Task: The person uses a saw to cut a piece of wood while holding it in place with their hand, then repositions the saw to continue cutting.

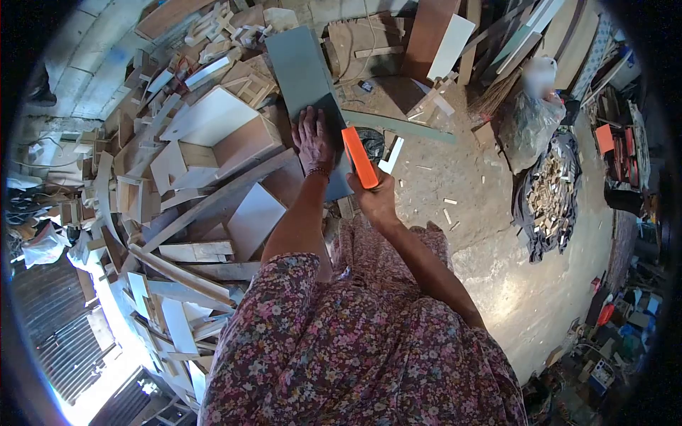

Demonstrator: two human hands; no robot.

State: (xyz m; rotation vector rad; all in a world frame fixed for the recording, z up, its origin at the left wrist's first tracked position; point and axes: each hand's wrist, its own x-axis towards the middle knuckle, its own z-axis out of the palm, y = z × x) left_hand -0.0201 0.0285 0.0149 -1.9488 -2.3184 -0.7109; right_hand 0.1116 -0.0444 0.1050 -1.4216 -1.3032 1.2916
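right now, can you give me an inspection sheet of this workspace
Surface: concrete floor, strewn with small wood bits.
Job's things: grey-green board; orange tool, exact kind unclear.
Clutter: wooden parts piled at left; scrap heap on dark sheeting at right.
Hands: left hand flat on the board; right hand grips the tool.
Cables: thin line against the back wall, possibly a cord.
Surroundings: corrugated metal lower left; planks leaning at the back.
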